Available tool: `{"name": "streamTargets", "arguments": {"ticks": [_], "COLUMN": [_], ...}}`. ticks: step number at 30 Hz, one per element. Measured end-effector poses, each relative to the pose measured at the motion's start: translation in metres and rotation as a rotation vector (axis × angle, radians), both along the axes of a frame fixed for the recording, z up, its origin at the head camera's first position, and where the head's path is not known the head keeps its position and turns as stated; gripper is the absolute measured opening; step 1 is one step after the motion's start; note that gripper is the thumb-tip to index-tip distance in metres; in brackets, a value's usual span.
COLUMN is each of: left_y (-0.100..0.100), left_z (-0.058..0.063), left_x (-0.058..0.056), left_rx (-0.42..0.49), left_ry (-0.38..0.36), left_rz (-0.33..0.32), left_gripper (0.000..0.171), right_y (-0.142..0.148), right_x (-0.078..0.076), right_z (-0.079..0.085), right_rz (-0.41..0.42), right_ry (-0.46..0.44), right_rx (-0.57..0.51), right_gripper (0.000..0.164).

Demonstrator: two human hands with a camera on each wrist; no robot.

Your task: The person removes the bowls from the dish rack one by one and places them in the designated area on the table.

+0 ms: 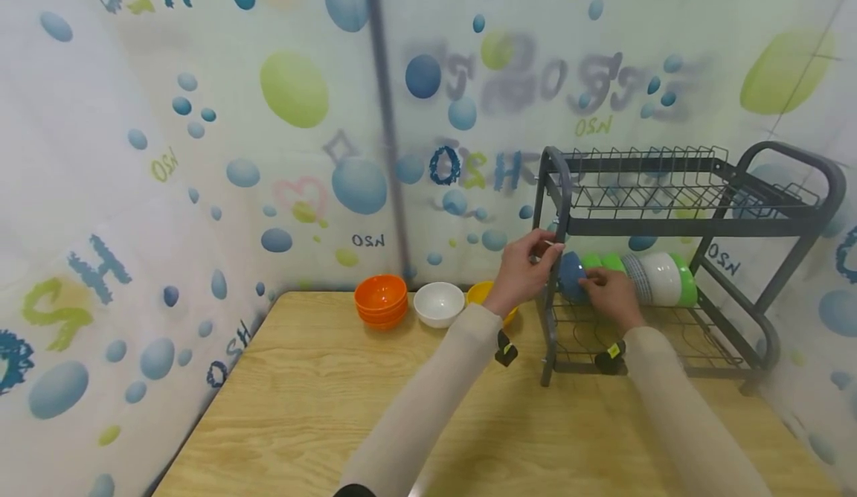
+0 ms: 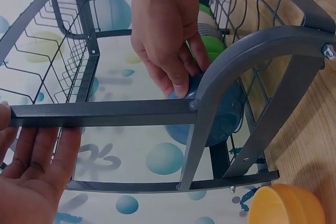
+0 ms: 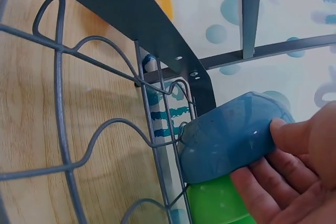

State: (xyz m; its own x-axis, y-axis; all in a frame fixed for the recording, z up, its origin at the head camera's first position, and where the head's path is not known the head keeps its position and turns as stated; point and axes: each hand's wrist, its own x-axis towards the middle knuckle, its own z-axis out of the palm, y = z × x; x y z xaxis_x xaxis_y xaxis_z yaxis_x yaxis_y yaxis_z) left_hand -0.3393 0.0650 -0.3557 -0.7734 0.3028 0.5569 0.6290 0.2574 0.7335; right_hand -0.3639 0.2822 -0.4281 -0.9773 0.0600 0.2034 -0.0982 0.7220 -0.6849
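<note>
A two-tier dark dish rack (image 1: 669,227) stands at the right of the table. My left hand (image 1: 525,277) grips its near-left upper frame, thumb above the bar and fingers (image 2: 44,148) beneath it. Inside the lower tier, my right hand (image 1: 612,296) pinches the rim of a blue bowl (image 3: 231,137), thumb on one side and fingers on the other. The blue bowl is tipped on its side at the rack's left end. Right beside it is a green bowl (image 3: 218,198), followed by more green and white bowls (image 1: 659,277) in a sideways row.
Left of the rack, a stack of orange bowls (image 1: 382,307), a white bowl (image 1: 438,305) and yellow bowls (image 2: 286,205) stand along the back edge of the wooden table (image 1: 321,408). A patterned curtain (image 1: 301,184) hangs behind. The rack's upper wire tier (image 1: 636,196) overhangs the bowls.
</note>
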Motion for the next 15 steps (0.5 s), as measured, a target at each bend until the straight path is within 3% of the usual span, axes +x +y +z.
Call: {"name": "streamTargets", "arguments": {"ticks": [15], "left_y": [0.0005], "left_z": [0.0004], "left_x": [0.0013], "left_rx": [0.011], "left_ry": [0.0], "left_rz": [0.015], "left_gripper": [0.024], "right_y": [0.0081], "right_x": [0.001], "right_z": [-0.0012], "right_rz": [-0.033], "right_ry": [-0.136], "right_rx": [-0.268], "right_gripper": [0.053]}}
